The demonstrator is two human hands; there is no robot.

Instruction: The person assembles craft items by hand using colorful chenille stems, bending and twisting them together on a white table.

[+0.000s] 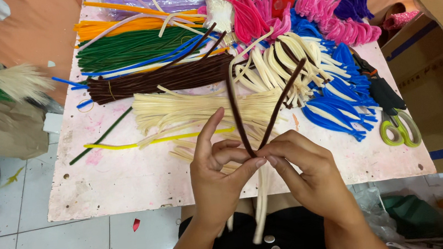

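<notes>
My left hand (216,169) and my right hand (303,168) meet over the near edge of a pale pink board (123,179). Together they pinch a brown pipe cleaner (277,107) bent into a V, its two ends pointing up and away. Under the pinch, cream pipe cleaners (262,202) hang down from both hands toward my lap. My left index finger sticks up. A loose bundle of cream pipe cleaners (176,110) lies on the board just beyond my hands.
Bundles of brown (162,78), green (131,46), orange and purple pipe cleaners lie at the back. Folded cream, blue (340,106) and pink (331,19) pieces are piled to the right. Green-handled scissors (400,127) lie at the right edge, a cardboard box (441,79) beyond.
</notes>
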